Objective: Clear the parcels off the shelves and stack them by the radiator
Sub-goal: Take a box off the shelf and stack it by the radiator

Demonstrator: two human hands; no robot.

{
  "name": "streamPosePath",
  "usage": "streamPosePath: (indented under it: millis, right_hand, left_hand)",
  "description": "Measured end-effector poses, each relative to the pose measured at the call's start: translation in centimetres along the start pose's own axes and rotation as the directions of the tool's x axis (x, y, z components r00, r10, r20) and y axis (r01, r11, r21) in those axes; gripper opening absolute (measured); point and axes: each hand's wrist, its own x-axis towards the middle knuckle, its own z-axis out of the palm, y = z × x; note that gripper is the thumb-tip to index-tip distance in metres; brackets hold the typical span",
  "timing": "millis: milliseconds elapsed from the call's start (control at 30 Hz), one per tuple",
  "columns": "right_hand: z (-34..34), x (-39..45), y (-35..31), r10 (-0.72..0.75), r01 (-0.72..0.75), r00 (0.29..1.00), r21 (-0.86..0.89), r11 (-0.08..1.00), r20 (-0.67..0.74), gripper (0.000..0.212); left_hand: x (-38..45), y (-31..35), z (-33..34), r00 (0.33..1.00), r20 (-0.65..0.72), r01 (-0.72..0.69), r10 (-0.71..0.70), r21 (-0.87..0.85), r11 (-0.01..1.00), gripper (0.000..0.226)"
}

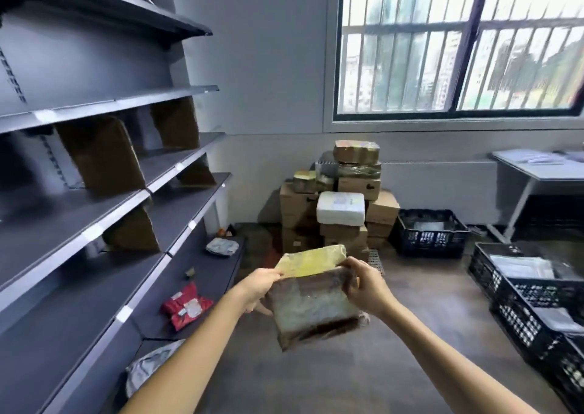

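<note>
Grey walls, barred window (458,43) w/ daylight, wood-look floor (347,366), white table (537,168) at right.

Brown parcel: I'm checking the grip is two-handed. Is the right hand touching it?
Touching. The head view shows the right hand with its fingers curled over the upper right edge of the brown parcel, with no gap.
</note>
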Motion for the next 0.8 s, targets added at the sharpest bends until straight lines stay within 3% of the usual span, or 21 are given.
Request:
streamPosePath:
  millis: [133,300,600,800]
  right_hand:
    - [0.8,10.1,2.6,0.086,-0.077,0.991,-0.092,0.993,0.101,0.036]
    - [0.1,22.7,6.1,0.124,-0.112,0.991,-0.212,0.971,0.042,0.035]
    - [-1.6,40.0,16.8,0.242,-0.243,0.970,-0.205,0.948,-0.031,0.035]
    - [-3.7,56.6,27.2,0.209,-0.207,0.978,-0.168,0.964,-0.009,0.034]
  left_hand:
    - [9.3,3.6,-1.5,0.996,0.086,0.027,-0.025,-0.030,0.999,0.034]
    - [22.2,10.7,-2.3,0.993,0.120,-0.014,0.011,0.023,1.000,0.031]
    - [41.8,20.7,1.8,0.990,0.141,-0.031,0.020,0.079,0.996,0.041]
    - [59.2,29.6,5.1,0.993,0.102,-0.069,0.066,0.028,0.997,0.040]
